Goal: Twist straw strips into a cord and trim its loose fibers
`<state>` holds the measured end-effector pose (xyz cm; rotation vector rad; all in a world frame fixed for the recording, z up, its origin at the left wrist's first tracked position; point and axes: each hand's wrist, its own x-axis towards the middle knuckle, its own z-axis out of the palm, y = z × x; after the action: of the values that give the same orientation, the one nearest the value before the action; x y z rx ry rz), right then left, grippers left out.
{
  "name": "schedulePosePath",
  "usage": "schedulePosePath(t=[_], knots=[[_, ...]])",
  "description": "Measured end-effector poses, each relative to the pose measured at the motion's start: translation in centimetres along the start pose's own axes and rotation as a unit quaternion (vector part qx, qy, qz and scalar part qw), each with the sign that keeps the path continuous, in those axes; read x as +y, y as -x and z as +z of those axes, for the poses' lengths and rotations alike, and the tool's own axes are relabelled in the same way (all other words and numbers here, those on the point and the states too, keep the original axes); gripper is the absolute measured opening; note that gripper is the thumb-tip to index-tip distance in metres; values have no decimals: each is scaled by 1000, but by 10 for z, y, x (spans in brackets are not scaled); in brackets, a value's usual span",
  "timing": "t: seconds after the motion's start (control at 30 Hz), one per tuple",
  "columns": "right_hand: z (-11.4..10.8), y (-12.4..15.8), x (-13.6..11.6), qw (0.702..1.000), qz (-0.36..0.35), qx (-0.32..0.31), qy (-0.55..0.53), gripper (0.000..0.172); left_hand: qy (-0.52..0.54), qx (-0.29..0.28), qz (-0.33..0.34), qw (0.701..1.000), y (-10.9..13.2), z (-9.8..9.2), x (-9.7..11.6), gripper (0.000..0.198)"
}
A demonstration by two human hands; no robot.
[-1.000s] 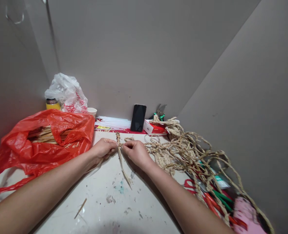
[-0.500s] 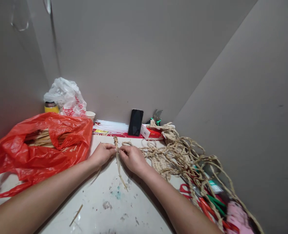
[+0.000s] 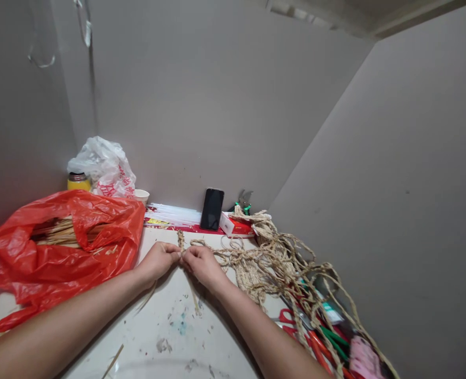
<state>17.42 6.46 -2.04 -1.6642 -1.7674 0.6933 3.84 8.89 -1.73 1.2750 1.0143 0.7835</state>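
A short braid of dried straw (image 3: 181, 240) stands out beyond my fingertips over the white table. My left hand (image 3: 159, 261) pinches it from the left, fingers closed. From the other side my right hand (image 3: 203, 266) grips it too, thumb and fingertips pressed together and almost touching the left ones. Loose straw ends (image 3: 194, 296) hang down below the right hand, and another thin strand trails beneath the left wrist. Just right of my right hand begins a tangled heap of braided straw cord (image 3: 272, 258).
On the left lies a red plastic bag (image 3: 110, 216) holding straw strips (image 3: 61, 231). Behind it are a white bag (image 3: 102, 163), a yellow jar (image 3: 78, 182) and a cup (image 3: 141, 196). A phone (image 3: 212, 209) leans at the wall. Red-handled scissors (image 3: 287, 317) lie right.
The whole view has tilted upward and shifted slightly, so the table things sit lower and further left. Both hands keep their hold on the braid; the right hand's fingers have closed in nearer the left's.
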Motion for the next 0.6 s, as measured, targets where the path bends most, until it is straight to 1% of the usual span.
schedulePosePath(t=[0.13,0.17,0.27,0.33,0.47,0.6], knots=[[2,6,-4,995,-17,40,87,25,13,-17,-15,1000,1,0,0,11],[3,8,-7,993,-17,43,109,25,17,-19,-16,1000,1,0,0,14],[5,15,-15,985,-18,42,166,26,26,-18,-11,999,1,-1,-1,29],[6,18,-19,980,-20,35,193,28,29,-18,-5,999,0,-2,-3,31],[6,22,-20,977,-34,18,211,31,34,-7,-12,999,-4,-4,-8,26],[0,22,-19,982,-54,-1,180,32,43,15,-19,999,-6,-2,-10,19]])
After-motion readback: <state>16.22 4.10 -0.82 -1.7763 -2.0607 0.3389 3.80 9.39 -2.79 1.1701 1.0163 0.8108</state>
